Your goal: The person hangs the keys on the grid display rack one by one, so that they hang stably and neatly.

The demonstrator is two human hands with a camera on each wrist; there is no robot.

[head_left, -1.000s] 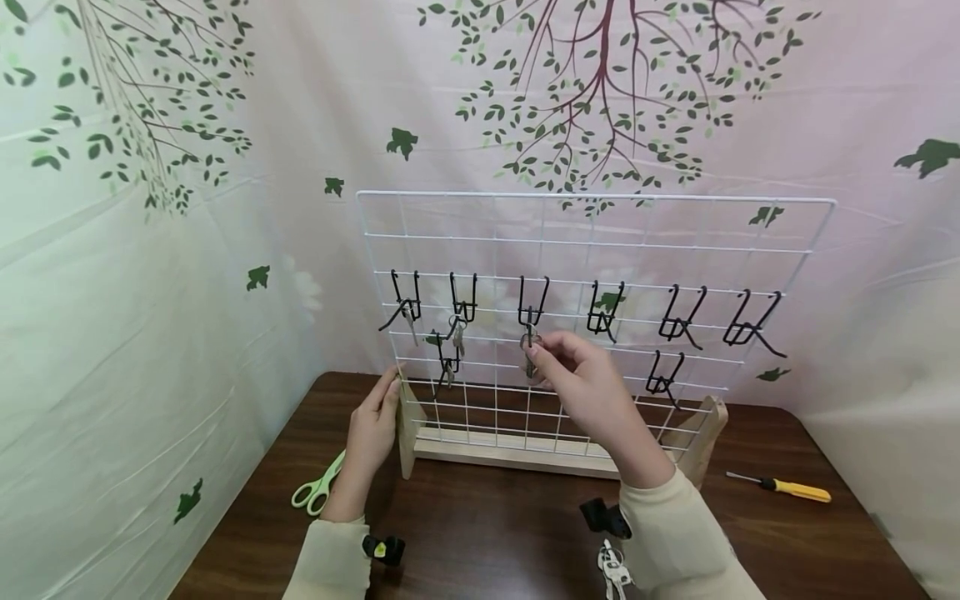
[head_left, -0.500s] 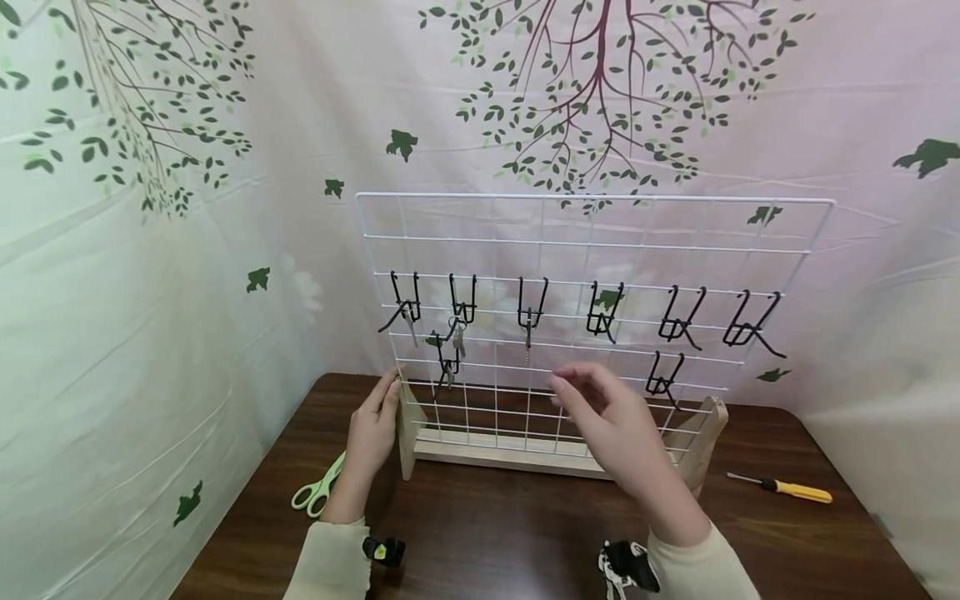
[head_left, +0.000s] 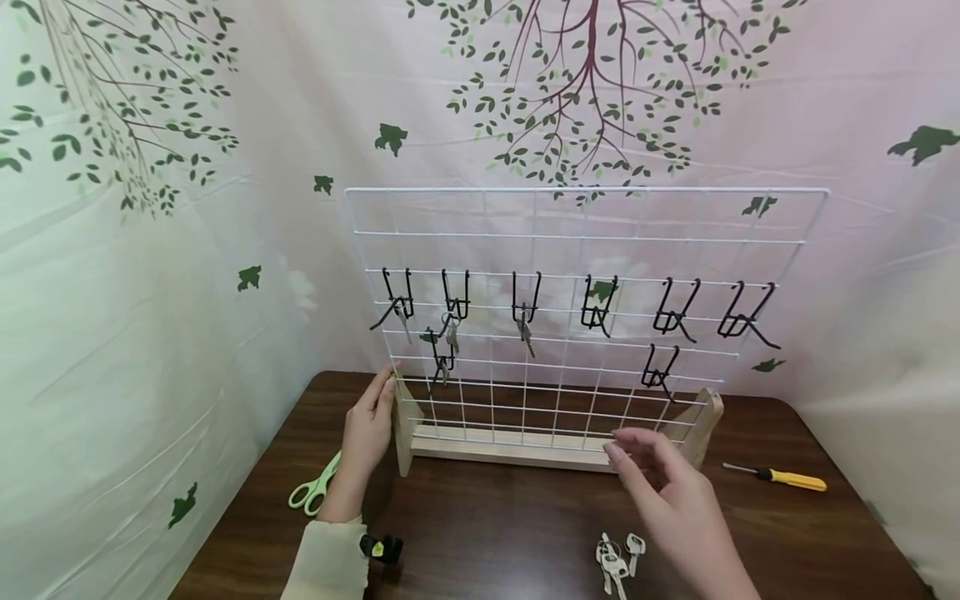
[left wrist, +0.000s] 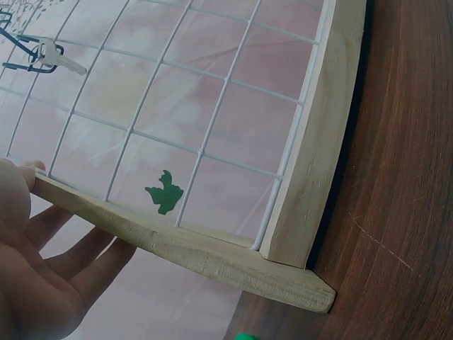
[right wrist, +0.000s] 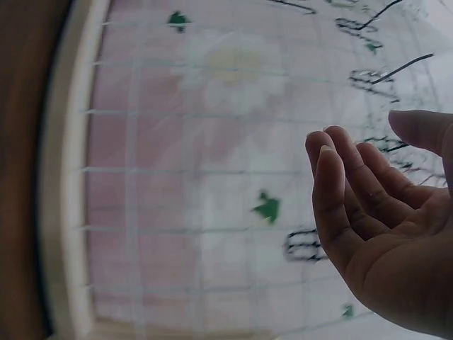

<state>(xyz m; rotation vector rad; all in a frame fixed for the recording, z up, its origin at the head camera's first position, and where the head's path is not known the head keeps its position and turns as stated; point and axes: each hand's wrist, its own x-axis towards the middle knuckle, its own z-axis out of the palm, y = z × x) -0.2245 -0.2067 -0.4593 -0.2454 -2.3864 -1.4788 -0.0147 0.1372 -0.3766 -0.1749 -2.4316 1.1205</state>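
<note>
My left hand (head_left: pixel 367 421) grips the left wooden end post (left wrist: pixel 177 248) of a white wire grid rack (head_left: pixel 525 191), its thumb near the grid and its fingers behind the wood. My right hand (head_left: pixel 667 492) is in the air in front of the rack's lower right, fingers loosely bent and holding nothing. Black wire hooks (head_left: pixel 596 312) sit in a row across the grid, with two more lower down. Keys (head_left: pixel 528 337) hang from the third hook of the row, and others dangle from the hooks to its left. A bunch of loose keys (head_left: pixel 613 565) lies on the table, left of my right forearm.
Green-handled scissors (head_left: pixel 311 492) lie on the brown table (head_left: pixel 480 533) beside my left forearm. A screwdriver with a yellow handle (head_left: pixel 798 480) is at the right. Behind the rack hangs a pale curtain (head_left: pixel 285 108) with printed branches and leaves.
My right hand has let go of the keys on the third hook and drawn back down and to the right. The keys now hang freely. My left hand stays at the post.
</note>
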